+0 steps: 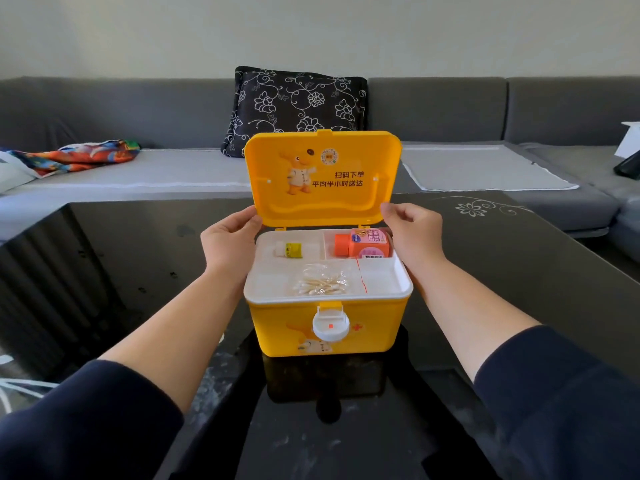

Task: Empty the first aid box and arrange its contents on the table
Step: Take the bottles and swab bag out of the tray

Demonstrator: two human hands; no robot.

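A yellow first aid box (327,327) stands on the dark glass table (485,289), about midway between the table's left and right edges and between the two outstretched forearms. Its lid (323,176) is swung up on the far hinges and stands nearly upright, inner face toward the camera, printed with a cartoon animal and dark characters. The white round latch (330,325) hangs down on the near front wall.

The left hand (230,240) is at the lid's lower left corner, thumb and fingertips touching the lid's edge, fingers loosely curled rather than clenched. The right hand (414,232) mirrors it at the lower right corner, thumb and forefinger pinching the lid's rim, the other fingers curled under. Both hands are on the lid only, and neither touches the contents. Dark blue sleeves (86,420) are pushed up the forearms.

Inside the box sits a white divided tray (384,278). In its far left compartment lies a small white bottle with a yellow label (289,250), on its side. In the far right compartment lies an orange-capped bottle with a pink label (363,243), also on its side, cap toward the left. In the wide near compartment lies a clear bag of cotton swabs (322,282). A thin red line runs across the tray's right part; what it is cannot be told.

Beyond the table's far edge is a grey sofa (138,109) with a black floral cushion (296,102) and a multicoloured cloth (76,155).
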